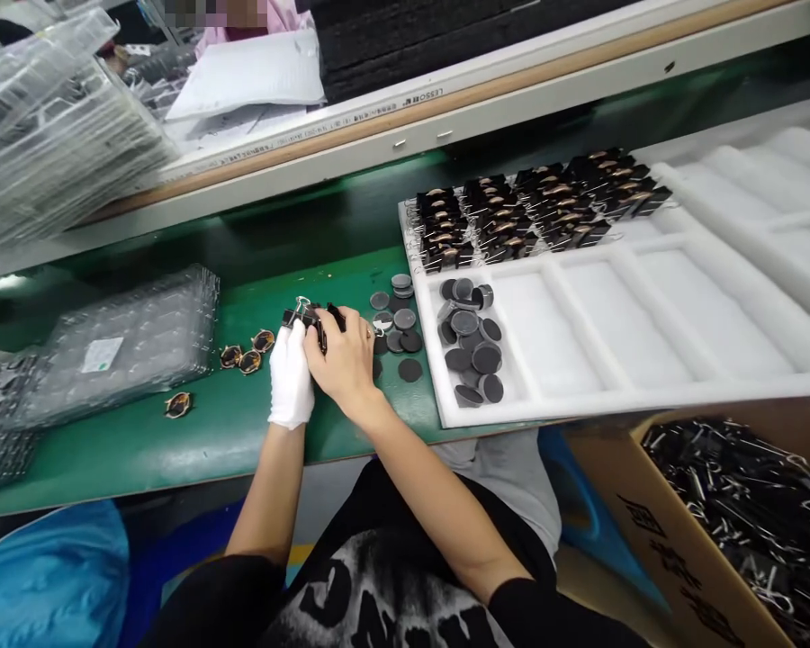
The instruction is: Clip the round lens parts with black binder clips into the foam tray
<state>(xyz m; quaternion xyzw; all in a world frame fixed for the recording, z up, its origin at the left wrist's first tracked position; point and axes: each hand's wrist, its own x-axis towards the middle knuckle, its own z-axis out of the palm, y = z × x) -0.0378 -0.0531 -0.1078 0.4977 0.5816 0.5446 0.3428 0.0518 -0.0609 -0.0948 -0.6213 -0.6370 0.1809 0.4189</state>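
My left hand [290,380], in a white glove, is closed on a black binder clip [301,313] with wire handles. Bare and touching the left one, my right hand [344,358] has its fingers curled over the same spot, gripping black clip parts; what lies beneath the fingers is hidden. To the left on the green mat are several round gold-and-black watch-case-like pieces [249,362], one of them [177,405] lying apart. Just right of my hands are scattered dark grey discs [405,319].
A white foam tray [546,400] at right holds rows of clipped pieces [506,216] and loose discs [472,337]. Clear plastic trays [128,337] are stacked at left. A cardboard box [621,477] of binder clips [749,513] stands lower right. A rail [351,144] crosses behind; a person sits beyond.
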